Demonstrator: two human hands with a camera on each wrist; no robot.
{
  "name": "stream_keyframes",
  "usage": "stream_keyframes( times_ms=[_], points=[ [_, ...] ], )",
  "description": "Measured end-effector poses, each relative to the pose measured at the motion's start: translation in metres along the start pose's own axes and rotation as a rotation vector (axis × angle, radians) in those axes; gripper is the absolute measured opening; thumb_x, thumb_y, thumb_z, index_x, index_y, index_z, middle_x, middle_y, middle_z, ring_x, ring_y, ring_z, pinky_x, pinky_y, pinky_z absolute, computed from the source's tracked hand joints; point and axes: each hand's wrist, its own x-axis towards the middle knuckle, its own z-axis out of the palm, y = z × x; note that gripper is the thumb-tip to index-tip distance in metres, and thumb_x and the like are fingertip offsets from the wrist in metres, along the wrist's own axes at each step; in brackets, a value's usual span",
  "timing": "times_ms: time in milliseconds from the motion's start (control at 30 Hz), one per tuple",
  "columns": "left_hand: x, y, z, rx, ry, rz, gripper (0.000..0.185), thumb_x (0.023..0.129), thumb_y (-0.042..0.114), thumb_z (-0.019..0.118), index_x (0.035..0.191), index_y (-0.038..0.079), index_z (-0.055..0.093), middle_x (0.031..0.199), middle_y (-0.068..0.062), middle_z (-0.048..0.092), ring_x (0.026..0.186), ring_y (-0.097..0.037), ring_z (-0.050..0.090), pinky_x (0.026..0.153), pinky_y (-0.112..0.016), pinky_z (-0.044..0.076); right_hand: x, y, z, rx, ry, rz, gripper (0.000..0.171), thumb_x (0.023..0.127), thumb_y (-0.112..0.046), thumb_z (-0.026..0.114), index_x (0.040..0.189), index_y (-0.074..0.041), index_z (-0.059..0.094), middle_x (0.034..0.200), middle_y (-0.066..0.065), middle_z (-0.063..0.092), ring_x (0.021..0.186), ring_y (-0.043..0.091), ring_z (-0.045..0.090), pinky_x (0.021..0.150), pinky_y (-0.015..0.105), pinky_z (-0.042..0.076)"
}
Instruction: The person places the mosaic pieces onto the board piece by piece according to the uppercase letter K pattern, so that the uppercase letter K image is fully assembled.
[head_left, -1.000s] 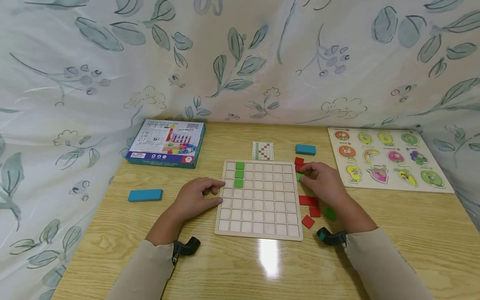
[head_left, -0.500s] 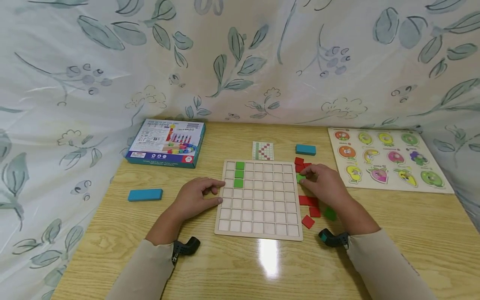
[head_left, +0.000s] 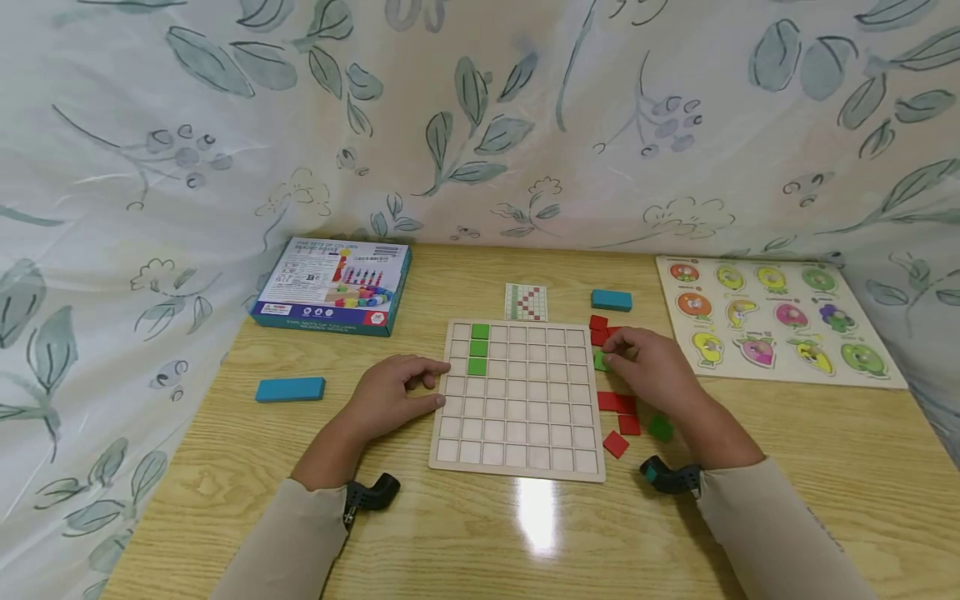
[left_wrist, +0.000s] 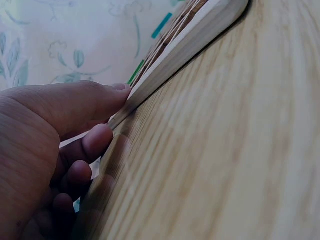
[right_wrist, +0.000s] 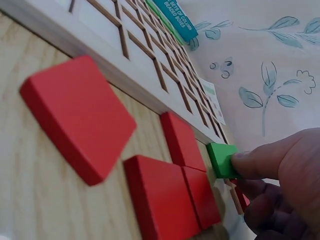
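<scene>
Three green tiles [head_left: 478, 348] sat in a column near the far left corner of the grid board [head_left: 517, 462], which lay at the middle of the counter [head_left: 465, 542]. The left hand [head_left: 393, 393] rested against the board's left edge, thumb on the rim and fingers curled loosely beneath, holding nothing. The right hand [head_left: 651, 367] was just off the board's right edge, pinching a loose green tile [right_wrist: 221, 159] between thumb and fingertips; the tile touched the counter beside the rim. Several red tiles [head_left: 617, 402] lay scattered along that right edge, some touching each other, with another green tile [head_left: 660, 428] near the wrist.

A small pattern card [head_left: 525, 302] lay just beyond the board's far edge. One blue block [head_left: 611, 299] sat to the card's right, another blue block [head_left: 290, 389] near the counter's left edge. A toy box [head_left: 333, 286] lay at the far left corner, and a fruit puzzle [head_left: 772, 321] toward the far right corner.
</scene>
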Motion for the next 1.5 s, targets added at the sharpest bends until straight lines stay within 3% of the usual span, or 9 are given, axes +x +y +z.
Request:
stream_keyframes(
  times_ms=[367, 733, 933, 1067, 1500],
  points=[
    [0.000, 0.001, 0.001, 0.008, 0.001, -0.002, 0.042, 0.095, 0.026, 0.084, 0.135, 0.020, 0.075, 0.099, 0.013, 0.064, 0.089, -0.016, 0.054, 0.083, -0.039, 0.045, -0.001, -0.001, -0.007, 0.045, -0.033, 0.008, 0.004, 0.103, -0.012, 0.073, 0.105, -0.009, 0.074, 0.101, 0.008, 0.073, 0.090, 0.027, 0.061, 0.077, 0.039, 0.050],
    [-0.001, 0.001, 0.000, 0.000, 0.010, 0.005, 0.041, 0.094, 0.024, 0.085, 0.134, 0.018, 0.076, 0.099, 0.011, 0.064, 0.089, -0.017, 0.054, 0.083, -0.039, 0.045, 0.001, -0.004, -0.017, 0.082, 0.006, 0.018, 0.009, 0.104, -0.016, 0.071, 0.107, -0.009, 0.075, 0.105, 0.010, 0.071, 0.085, 0.027, 0.061, 0.067, 0.034, 0.051],
    [0.000, -0.001, 0.002, 0.007, 0.009, 0.012, 0.041, 0.095, 0.025, 0.084, 0.135, 0.019, 0.076, 0.099, 0.012, 0.063, 0.089, -0.017, 0.054, 0.083, -0.039, 0.045, -0.001, -0.018, -0.011, 0.135, -0.012, 0.026, 0.009, 0.105, -0.016, 0.071, 0.108, -0.009, 0.075, 0.105, 0.010, 0.072, 0.088, 0.028, 0.058, 0.070, 0.035, 0.050],
    [0.001, -0.002, 0.002, 0.008, 0.013, 0.018, 0.041, 0.094, 0.025, 0.085, 0.134, 0.020, 0.076, 0.098, 0.013, 0.063, 0.089, -0.017, 0.053, 0.083, -0.039, 0.044, -0.003, -0.032, -0.006, 0.168, -0.044, 0.045, 0.007, 0.105, -0.016, 0.071, 0.108, -0.011, 0.075, 0.105, 0.009, 0.071, 0.086, 0.028, 0.058, 0.065, 0.033, 0.051],
    [0.000, -0.002, 0.001, 0.012, 0.017, 0.012, 0.042, 0.094, 0.026, 0.084, 0.135, 0.019, 0.076, 0.099, 0.012, 0.064, 0.090, -0.017, 0.054, 0.083, -0.040, 0.045, 0.003, -0.059, 0.017, 0.222, -0.100, -0.032, 0.004, 0.103, -0.014, 0.073, 0.105, -0.012, 0.076, 0.103, 0.005, 0.072, 0.081, 0.025, 0.058, 0.067, 0.036, 0.050]
  ],
)
